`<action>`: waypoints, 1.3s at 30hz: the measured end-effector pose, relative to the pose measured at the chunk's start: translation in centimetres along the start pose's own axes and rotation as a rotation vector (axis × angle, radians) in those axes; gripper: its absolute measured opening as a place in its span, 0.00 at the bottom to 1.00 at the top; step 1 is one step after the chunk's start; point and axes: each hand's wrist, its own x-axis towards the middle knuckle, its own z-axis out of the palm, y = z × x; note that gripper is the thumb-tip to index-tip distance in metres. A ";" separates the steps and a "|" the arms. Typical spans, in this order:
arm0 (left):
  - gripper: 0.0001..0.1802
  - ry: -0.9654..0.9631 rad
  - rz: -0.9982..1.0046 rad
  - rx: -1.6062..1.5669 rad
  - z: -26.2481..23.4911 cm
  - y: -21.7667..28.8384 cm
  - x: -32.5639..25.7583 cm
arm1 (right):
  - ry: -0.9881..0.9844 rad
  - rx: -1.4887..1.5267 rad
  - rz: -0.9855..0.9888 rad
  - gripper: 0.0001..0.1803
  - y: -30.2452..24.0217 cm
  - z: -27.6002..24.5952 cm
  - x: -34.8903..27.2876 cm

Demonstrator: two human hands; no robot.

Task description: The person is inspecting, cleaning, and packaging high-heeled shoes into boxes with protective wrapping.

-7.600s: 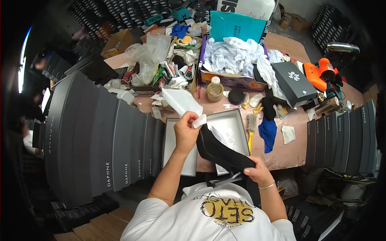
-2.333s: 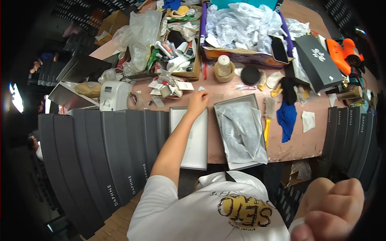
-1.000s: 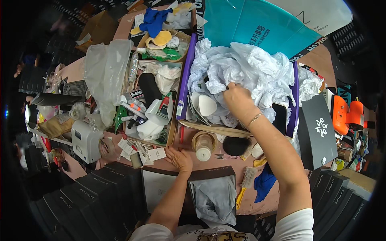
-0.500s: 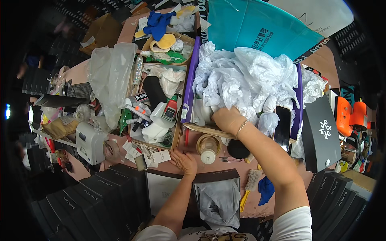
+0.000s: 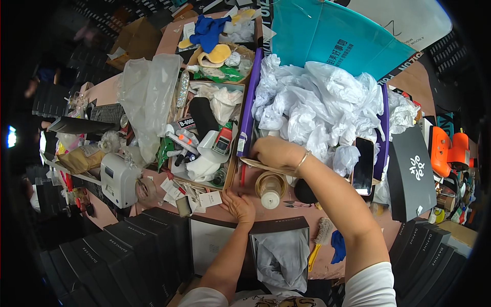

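Note:
My right hand (image 5: pixel 276 152) reaches into the front left corner of a box with purple walls (image 5: pixel 247 102). Crumpled white tissue paper (image 5: pixel 317 105) fills that box, and the hand's fingers are hidden down inside it. A low cardboard flap (image 5: pixel 266 166) runs just in front of the wrist. My left hand (image 5: pixel 239 207) rests open on the pink tabletop, holding nothing. Its fingertips are by the front corner of a cardboard tray (image 5: pixel 204 185) of tools, next to small white tags (image 5: pixel 209 199). Below the hands stands an open dark shoe box (image 5: pixel 280 224) with pale tissue (image 5: pixel 281 261) inside.
A bottle with a white cap (image 5: pixel 270 198) stands in a roll of tape (image 5: pixel 271 176). A black phone (image 5: pixel 363 166) leans at the purple box's right front. Nearby are a yellow-handled brush (image 5: pixel 321 235) and a blue cloth (image 5: pixel 338 246). Stacked dark boxes (image 5: pixel 123 250) flank the table.
My right hand has shifted left inside the purple-walled box, toward its left wall, and its fingers are now more hidden. My left hand stays on the table. The whole view has moved slightly.

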 end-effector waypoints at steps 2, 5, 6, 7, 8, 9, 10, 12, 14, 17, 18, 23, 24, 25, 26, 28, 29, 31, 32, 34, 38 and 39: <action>0.30 -0.004 -0.004 -0.001 0.0 -0.2 -0.1 | -0.064 -0.146 0.119 0.12 1.0 0.6 0.2; 0.30 -0.007 -0.014 0.000 0.1 -0.4 -0.2 | 0.079 -0.342 0.290 0.11 0.7 0.7 -1.4; 0.30 -0.006 -0.014 0.008 0.1 -0.4 -0.1 | 0.112 -0.384 0.329 0.11 0.2 0.5 -1.8; 0.30 -0.006 -0.012 0.013 0.1 -0.4 -0.1 | 0.148 -0.428 0.370 0.11 -0.5 -0.1 -2.2; 0.30 -0.009 -0.016 0.008 0.0 -0.4 -0.2 | 0.095 -0.461 0.363 0.11 -1.0 -0.9 -2.3; 0.30 -0.013 -0.021 0.003 0.0 -0.5 -0.2 | 0.041 -0.495 0.356 0.11 -1.3 -1.8 -2.2; 0.30 -0.018 -0.018 -0.004 0.0 -0.4 -0.1 | -0.007 -0.527 0.356 0.11 -1.4 -2.4 -2.1; 0.29 -0.010 -0.026 -0.022 0.0 -0.4 0.0 | -0.052 -0.486 0.417 0.11 -2.1 -2.7 -1.2; 0.29 -0.016 -0.032 -0.036 0.1 -0.4 -0.1 | -0.062 -0.471 0.430 0.11 -2.0 -2.4 -0.7; 0.29 -0.028 -0.035 -0.036 0.2 -0.4 -0.1 | 0.003 -0.420 0.385 0.10 -1.4 -2.1 -0.4; 0.29 -0.028 -0.037 -0.026 0.2 -0.4 -0.2 | 0.034 -0.354 0.373 0.10 -1.2 -3.2 -1.0; 0.28 -0.029 -0.036 -0.024 -0.2 0.0 -0.1 | 0.184 0.134 0.093 0.12 -2.4 -3.6 -1.6; 0.28 -0.027 -0.042 -0.027 -0.3 0.0 -0.2 | 0.162 0.215 0.039 0.13 -2.3 -2.6 -1.2; 0.28 -0.021 -0.041 -0.031 -0.4 0.1 -0.1 | 0.130 0.279 0.080 0.14 -2.2 -1.7 -0.5; 0.27 -0.026 -0.031 -0.029 -0.5 0.2 0.0 | 0.100 0.346 0.116 0.15 -2.2 -1.1 0.0; 0.27 -0.036 -0.018 -0.023 -0.5 0.2 0.0 | -0.001 0.178 0.084 0.14 -1.4 -1.3 0.5; 0.27 -0.023 -0.019 -0.019 -0.4 0.1 0.1 | -0.053 0.094 0.067 0.14 -1.1 -1.3 0.6; 0.27 -0.001 -0.020 -0.021 0.0 0.0 0.2 | -0.027 -0.418 0.192 0.13 -1.0 -0.7 -0.4; 0.27 0.001 -0.015 -0.027 0.0 0.0 0.1 | -0.017 -0.677 0.255 0.12 -1.0 -0.6 -0.9; 0.27 0.012 -0.013 -0.040 -0.1 -0.3 0.0 | -0.050 -0.705 0.331 0.10 -1.2 -1.3 -0.9; 0.27 0.009 -0.008 -0.025 0.0 -0.2 0.0 | 0.121 -0.719 0.284 0.09 1.4 -3.4 -1.6; 0.27 0.012 -0.007 -0.029 0.1 -0.1 0.2 | 0.233 -0.721 0.265 0.10 2.0 -2.9 -1.9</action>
